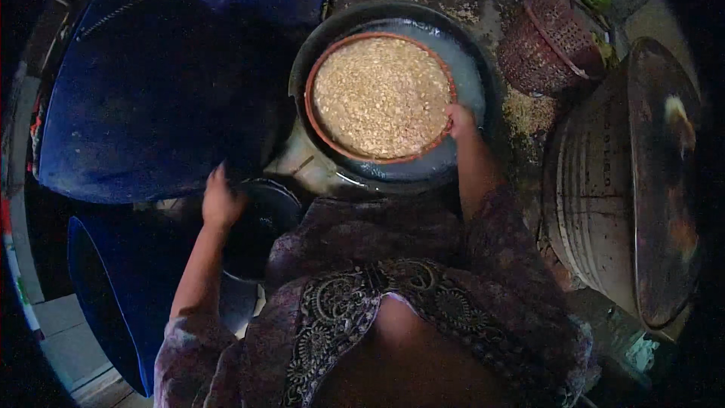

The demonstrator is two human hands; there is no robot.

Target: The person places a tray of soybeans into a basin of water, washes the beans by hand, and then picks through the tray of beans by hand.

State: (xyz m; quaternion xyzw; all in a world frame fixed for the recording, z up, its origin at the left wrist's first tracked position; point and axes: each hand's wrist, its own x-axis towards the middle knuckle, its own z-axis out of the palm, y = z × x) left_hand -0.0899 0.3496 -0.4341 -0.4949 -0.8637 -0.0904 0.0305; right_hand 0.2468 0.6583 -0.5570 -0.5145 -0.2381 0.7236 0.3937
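My right hand (460, 121) is closed on the right rim of a round, orange-brown basket (311, 117). A layer of pale yellow soybeans or similar grains (381, 94) fills the basket. It sits in cloudy water inside a wide dark basin (302, 60), with most of the water showing on its right side. My left hand (220, 200) is off to the left, fingers apart and somewhat blurred, with nothing visible in it. Beside that hand is a dark round tub (283, 200), its inside mostly in shadow.
A large blue drum (113, 143) fills the left, with another blue container (113, 295) tipped below it. On the right stand a reddish perforated basket (529, 60) and a big ribbed vessel (596, 174) with a round lid (664, 204). Spilled grains (529, 113) lie on the floor.
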